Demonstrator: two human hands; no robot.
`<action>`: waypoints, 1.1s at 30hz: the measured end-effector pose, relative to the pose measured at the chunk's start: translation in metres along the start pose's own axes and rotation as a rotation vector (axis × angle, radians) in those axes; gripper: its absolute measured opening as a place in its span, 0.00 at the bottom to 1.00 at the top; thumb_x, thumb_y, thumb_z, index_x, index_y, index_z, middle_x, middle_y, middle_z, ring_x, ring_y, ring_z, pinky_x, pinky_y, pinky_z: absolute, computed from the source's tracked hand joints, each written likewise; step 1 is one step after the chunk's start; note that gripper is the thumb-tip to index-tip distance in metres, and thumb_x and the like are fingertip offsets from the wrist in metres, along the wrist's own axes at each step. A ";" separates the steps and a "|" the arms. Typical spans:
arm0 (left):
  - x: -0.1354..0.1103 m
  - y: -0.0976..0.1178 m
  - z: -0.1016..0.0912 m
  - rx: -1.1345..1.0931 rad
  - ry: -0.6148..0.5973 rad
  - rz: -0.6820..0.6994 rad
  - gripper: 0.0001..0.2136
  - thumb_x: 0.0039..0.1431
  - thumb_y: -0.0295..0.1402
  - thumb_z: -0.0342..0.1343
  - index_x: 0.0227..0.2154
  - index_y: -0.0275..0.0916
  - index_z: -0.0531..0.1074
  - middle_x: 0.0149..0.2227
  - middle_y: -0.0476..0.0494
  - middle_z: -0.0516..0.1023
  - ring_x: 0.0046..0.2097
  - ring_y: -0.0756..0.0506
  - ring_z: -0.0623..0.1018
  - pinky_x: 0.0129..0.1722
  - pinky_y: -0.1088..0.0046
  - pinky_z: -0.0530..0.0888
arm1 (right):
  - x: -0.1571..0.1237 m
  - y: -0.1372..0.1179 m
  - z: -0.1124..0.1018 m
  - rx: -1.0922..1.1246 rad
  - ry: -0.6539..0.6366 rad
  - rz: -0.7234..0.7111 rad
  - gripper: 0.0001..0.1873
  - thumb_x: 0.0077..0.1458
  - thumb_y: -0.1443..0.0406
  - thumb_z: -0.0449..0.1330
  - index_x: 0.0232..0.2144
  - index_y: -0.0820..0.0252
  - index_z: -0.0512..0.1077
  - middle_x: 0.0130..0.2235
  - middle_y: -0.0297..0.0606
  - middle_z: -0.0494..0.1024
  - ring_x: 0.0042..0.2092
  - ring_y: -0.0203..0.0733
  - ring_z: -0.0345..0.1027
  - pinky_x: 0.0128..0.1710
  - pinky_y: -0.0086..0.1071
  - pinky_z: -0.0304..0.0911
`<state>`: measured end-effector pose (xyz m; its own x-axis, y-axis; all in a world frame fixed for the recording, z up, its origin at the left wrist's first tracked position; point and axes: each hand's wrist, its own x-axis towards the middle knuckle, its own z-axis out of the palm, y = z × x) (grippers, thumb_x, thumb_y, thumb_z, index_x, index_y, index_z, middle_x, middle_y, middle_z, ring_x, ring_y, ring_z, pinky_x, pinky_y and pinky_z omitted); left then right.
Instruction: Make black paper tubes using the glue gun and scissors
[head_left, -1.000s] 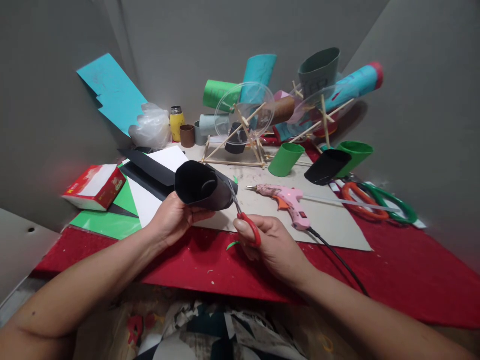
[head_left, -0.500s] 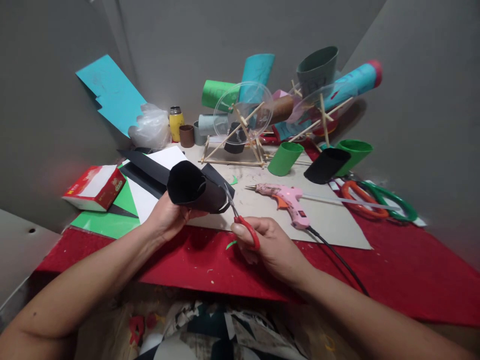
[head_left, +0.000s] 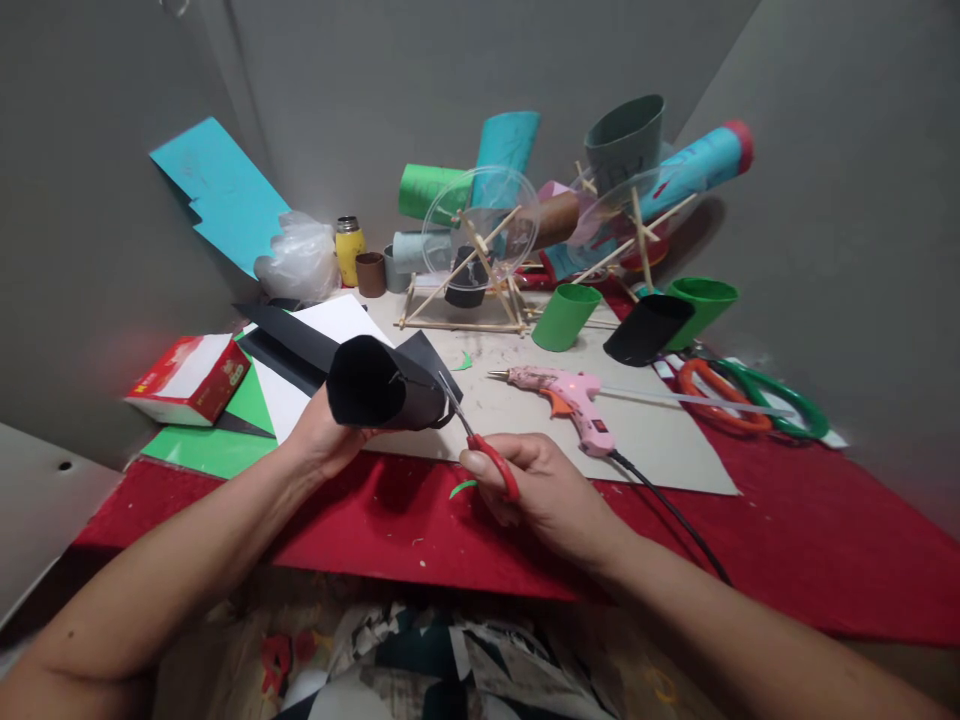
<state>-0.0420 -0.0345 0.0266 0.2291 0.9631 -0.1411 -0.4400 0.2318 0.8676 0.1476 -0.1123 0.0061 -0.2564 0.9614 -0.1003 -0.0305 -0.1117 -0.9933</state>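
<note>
A black paper tube lies tilted in my left hand, whose fingers wrap it from below and are mostly hidden behind it. Its wide mouth faces me on the left. My right hand grips small scissors with red handles, thumb and fingers around the loops. The metal blades meet the tube's right-hand rim, where a thin curled strip of black paper hangs. Behind the tube a flat black paper piece rests on the pale board.
A pink glue gun with a black cord lies right of the scissors. Green tubes and a black one stand behind it. A stick frame carries plastic discs and coloured tubes. At left are a red tissue box and paper sheets.
The tube and my left hand have shifted slightly left. The scissor blades are still at the tube's right rim, and my right hand has barely moved. The view has shifted a little.
</note>
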 end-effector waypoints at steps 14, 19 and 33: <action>0.002 0.001 -0.007 0.037 -0.007 0.017 0.12 0.38 0.32 0.70 0.27 0.35 0.76 0.27 0.48 0.79 0.29 0.49 0.76 0.32 0.75 0.73 | 0.000 -0.003 0.001 0.007 -0.056 0.016 0.28 0.50 0.48 0.63 0.14 0.59 0.59 0.13 0.26 0.59 0.18 0.30 0.50 0.21 0.27 0.46; 0.002 0.001 -0.006 0.122 -0.046 -0.002 0.11 0.42 0.34 0.68 0.28 0.34 0.76 0.28 0.46 0.79 0.29 0.48 0.76 0.33 0.74 0.73 | -0.001 -0.003 0.000 -0.006 -0.040 0.007 0.28 0.50 0.48 0.63 0.14 0.59 0.59 0.13 0.26 0.60 0.17 0.29 0.50 0.20 0.27 0.45; 0.000 0.009 0.000 0.161 -0.188 -0.041 0.05 0.46 0.28 0.64 0.27 0.33 0.78 0.25 0.46 0.78 0.27 0.50 0.74 0.30 0.77 0.72 | -0.001 0.001 -0.003 0.003 -0.094 0.028 0.28 0.50 0.46 0.62 0.16 0.59 0.59 0.13 0.24 0.58 0.16 0.28 0.49 0.18 0.26 0.42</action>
<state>-0.0463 -0.0328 0.0348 0.4078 0.9077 -0.0993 -0.2865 0.2305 0.9300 0.1503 -0.1127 0.0053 -0.3466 0.9300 -0.1223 -0.0245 -0.1393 -0.9899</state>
